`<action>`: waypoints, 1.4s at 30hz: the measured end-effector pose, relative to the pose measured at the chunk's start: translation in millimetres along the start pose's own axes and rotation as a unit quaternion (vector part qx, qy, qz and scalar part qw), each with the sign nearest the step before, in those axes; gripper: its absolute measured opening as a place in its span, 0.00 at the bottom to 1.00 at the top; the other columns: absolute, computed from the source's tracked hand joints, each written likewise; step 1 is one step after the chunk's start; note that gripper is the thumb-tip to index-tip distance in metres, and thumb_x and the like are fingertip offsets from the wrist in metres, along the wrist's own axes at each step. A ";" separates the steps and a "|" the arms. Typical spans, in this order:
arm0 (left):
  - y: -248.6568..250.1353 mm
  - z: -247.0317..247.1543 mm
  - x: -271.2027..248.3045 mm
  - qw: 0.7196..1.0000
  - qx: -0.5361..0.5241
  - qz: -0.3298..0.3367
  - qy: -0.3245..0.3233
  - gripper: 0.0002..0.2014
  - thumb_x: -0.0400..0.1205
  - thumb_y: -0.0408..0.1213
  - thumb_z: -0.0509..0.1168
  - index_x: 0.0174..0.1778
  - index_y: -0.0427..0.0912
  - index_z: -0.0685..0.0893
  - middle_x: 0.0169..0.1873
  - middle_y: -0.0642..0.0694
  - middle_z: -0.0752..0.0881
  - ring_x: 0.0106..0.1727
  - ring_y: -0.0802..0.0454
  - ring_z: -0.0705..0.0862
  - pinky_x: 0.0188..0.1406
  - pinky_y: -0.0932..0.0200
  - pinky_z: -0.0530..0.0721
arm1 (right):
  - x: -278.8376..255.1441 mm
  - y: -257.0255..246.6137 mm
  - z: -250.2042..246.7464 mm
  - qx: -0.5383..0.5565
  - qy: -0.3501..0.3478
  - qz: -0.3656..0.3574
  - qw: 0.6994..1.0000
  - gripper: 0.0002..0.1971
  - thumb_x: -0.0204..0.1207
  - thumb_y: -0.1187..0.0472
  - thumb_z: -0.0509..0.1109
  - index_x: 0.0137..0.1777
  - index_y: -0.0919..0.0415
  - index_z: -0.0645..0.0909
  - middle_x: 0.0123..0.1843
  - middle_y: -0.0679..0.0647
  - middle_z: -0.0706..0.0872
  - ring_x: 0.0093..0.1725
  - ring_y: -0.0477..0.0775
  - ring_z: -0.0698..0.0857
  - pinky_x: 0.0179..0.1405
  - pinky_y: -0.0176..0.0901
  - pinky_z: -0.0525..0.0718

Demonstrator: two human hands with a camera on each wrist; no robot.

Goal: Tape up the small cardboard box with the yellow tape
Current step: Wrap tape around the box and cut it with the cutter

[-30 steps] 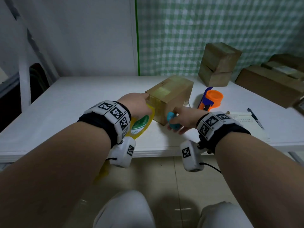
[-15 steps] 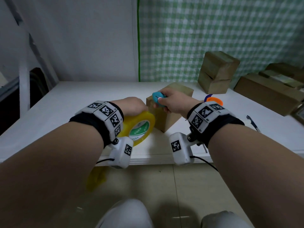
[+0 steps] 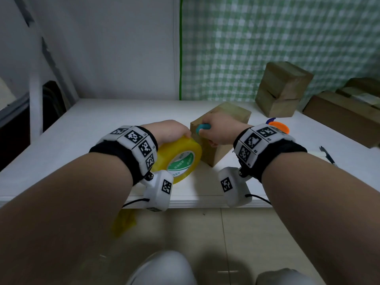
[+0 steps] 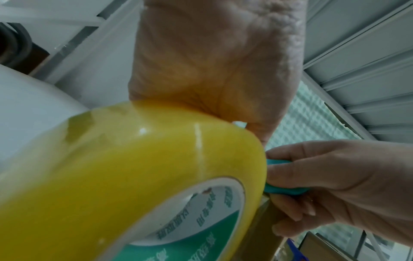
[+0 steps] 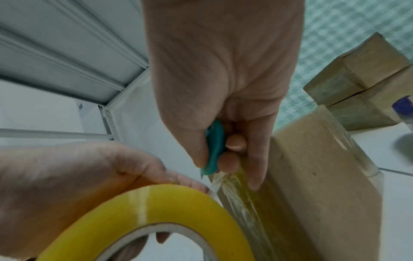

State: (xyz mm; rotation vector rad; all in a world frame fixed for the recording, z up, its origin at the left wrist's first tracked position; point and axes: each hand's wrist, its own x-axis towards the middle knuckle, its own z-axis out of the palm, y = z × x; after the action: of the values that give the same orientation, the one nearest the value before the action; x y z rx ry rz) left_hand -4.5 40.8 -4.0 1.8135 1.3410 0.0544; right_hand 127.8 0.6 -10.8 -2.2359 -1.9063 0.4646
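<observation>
The small cardboard box (image 3: 230, 115) (image 5: 312, 176) stands on the white table (image 3: 92, 128) near its front edge. My left hand (image 3: 167, 130) (image 5: 78, 176) grips the yellow tape roll (image 3: 177, 159) (image 4: 125, 176) (image 5: 167, 203) just left of the box. A clear strip of tape (image 5: 234, 194) runs from the roll onto the box's near left face. My right hand (image 3: 218, 130) (image 4: 324, 185) (image 5: 223, 88) holds a small teal cutter (image 3: 202, 128) (image 4: 281, 189) (image 5: 213, 150) at the box's upper left corner, its tip at the tape strip.
Two stacked cardboard boxes (image 3: 281, 89) stand at the back right, a long carton (image 3: 341, 118) further right. An orange and blue tape dispenser (image 3: 278, 126) lies behind my right wrist. A pen (image 3: 327, 156) lies at the right. Green checked cloth (image 3: 267, 38) hangs behind.
My right hand rose with the teal cutter from the box's lower front to its upper left corner. The left hand stayed on the roll beside the box.
</observation>
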 end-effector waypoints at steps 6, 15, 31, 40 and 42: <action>1.0 -1.2 -0.5 1.000 -0.011 -0.010 -0.002 0.19 0.83 0.41 0.61 0.68 0.40 0.80 0.53 0.38 0.82 0.52 0.40 0.81 0.58 0.48 0.80 | 1.5 -4.2 -0.1 0.005 -0.009 0.021 1.000 0.15 0.82 0.58 0.58 0.64 0.64 0.76 0.58 0.64 0.83 0.53 0.64 0.88 0.55 0.57 0.88; -0.9 -2.4 2.4 0.998 -0.046 -0.022 -0.021 0.19 0.82 0.41 0.61 0.69 0.40 0.79 0.53 0.36 0.85 0.50 0.38 0.83 0.55 0.47 0.82 | -2.5 -6.3 -1.0 -0.027 -0.008 0.004 1.000 0.18 0.83 0.58 0.58 0.70 0.63 0.74 0.65 0.63 0.81 0.60 0.62 0.84 0.62 0.54 0.84; 0.4 -1.5 -0.3 0.999 -0.034 -0.014 -0.021 0.18 0.82 0.41 0.61 0.67 0.41 0.80 0.38 0.42 0.82 0.38 0.45 0.81 0.41 0.56 0.81 | -1.6 -12.6 2.9 -0.104 0.004 -0.004 0.995 0.20 0.83 0.58 0.58 0.73 0.59 0.71 0.68 0.61 0.81 0.65 0.62 0.80 0.59 0.47 0.78; 0.9 3.0 -0.8 1.000 -0.022 0.002 -0.017 0.19 0.83 0.41 0.60 0.69 0.41 0.79 0.56 0.37 0.82 0.53 0.40 0.80 0.63 0.45 0.81 | -2.8 -14.8 4.1 -0.131 0.000 -0.013 0.991 0.20 0.83 0.60 0.57 0.74 0.58 0.71 0.68 0.61 0.81 0.66 0.62 0.80 0.61 0.49 0.79; 0.7 3.5 -1.1 1.000 -0.025 0.001 -0.012 0.19 0.83 0.41 0.60 0.69 0.40 0.79 0.59 0.35 0.82 0.54 0.39 0.81 0.65 0.44 0.81 | -3.3 -14.7 3.4 -0.127 -0.004 -0.014 0.992 0.21 0.83 0.60 0.57 0.76 0.57 0.70 0.70 0.61 0.80 0.68 0.61 0.79 0.63 0.49 0.78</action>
State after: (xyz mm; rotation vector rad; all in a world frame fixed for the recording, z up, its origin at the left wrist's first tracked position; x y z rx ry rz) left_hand -2.7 37.8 -5.3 1.7681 1.3083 0.0668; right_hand 112.6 -0.4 -8.9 -2.3566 -2.1040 0.2385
